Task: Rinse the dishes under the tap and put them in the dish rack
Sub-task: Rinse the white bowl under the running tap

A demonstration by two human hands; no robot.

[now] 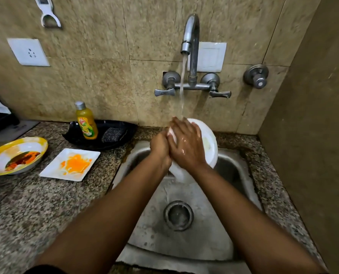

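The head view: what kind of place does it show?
Most likely a home kitchen: a steel sink under a running wall tap, a soap bottle on the granite counter, and a dirty plate waiting.

Glossy plate (211,147), dull metal sink (184,246)

White plate (209,143) half hidden behind right hand (186,147)

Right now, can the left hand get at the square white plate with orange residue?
Probably not yet: the left hand grips the round white plate under the tap. Once freed, the square white plate lies uncovered on the counter, left.
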